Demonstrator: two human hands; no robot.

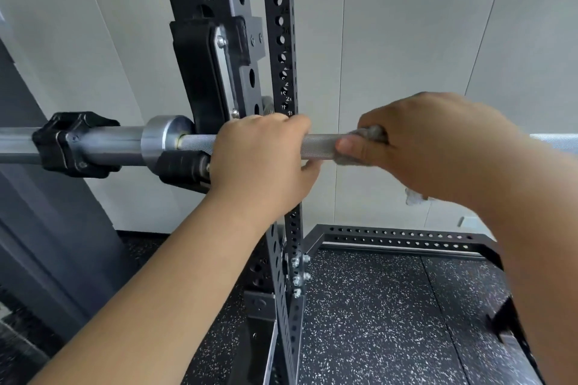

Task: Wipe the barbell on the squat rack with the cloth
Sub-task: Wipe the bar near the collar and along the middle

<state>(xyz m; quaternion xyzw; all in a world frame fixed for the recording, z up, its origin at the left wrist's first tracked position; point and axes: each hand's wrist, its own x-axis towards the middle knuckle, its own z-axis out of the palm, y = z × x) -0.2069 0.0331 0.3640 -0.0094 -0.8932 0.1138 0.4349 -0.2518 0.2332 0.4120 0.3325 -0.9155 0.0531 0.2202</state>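
Barbell (322, 145) lies level across the squat rack (283, 40), its shaft resting in a black hook (184, 169) just left of the left hand (262, 156), which curls bare round the knurled steel. The right hand (431, 147) wraps the shaft close beside it, fingers and thumb pinching a small grey cloth (372, 133) against the metal. Most of the cloth is bunched inside the fist, so I judge it could snag on the knurling or slip out on a long stroke, leaving bare skin to rub. If the bar rolls or slides in the hook, the left hand, nearly touching it, could get nipped. Counted: one barbell, one cloth, two hands, one black collar (72, 144) on the sleeve, one hook in view.
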